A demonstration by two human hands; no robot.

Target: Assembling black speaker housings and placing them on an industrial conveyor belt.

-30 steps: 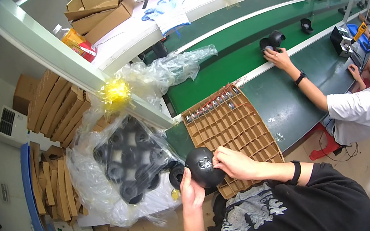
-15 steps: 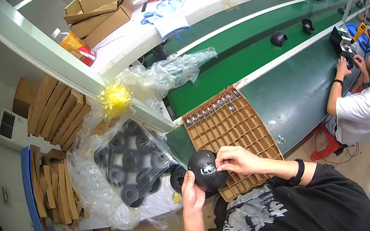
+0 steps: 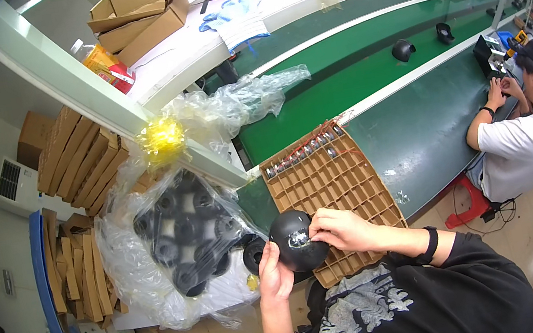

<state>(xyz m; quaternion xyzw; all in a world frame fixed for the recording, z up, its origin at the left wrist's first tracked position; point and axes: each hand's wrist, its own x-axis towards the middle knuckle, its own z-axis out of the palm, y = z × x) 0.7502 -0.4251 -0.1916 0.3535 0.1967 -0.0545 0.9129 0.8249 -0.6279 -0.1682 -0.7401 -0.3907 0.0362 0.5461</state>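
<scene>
The person's left hand (image 3: 275, 278) rises from the lower edge with the forearm nearly upright, its thumb laid along the left side of a black dome (image 3: 303, 259) and its fingers mostly hidden behind; it is closed about that side. The right hand (image 3: 346, 230) comes in from the right, forearm slanting, wrist bent toward the dome, knuckles up. Its thumb and fingertips are pressed together at a pale patch (image 3: 299, 238) on the dome's face; whether they pinch anything is too small to tell. A black band (image 3: 430, 245) circles the right wrist.

The dome sits between both hands, in front of the near left part of a cardboard tray (image 3: 316, 191), whose far row holds small round parts (image 3: 303, 154) with red wires. A black ring (image 3: 253, 255) lies just left of the dome, beside bagged black parts (image 3: 184, 239).

The dome's patch is too small to make out. The black shirt (image 3: 452, 283) bears a large pale print (image 3: 362, 306) with bold strokes. On the shelf (image 3: 176, 55), a bottle (image 3: 78, 47) wears a red and orange label (image 3: 109, 67) with lettering.
</scene>
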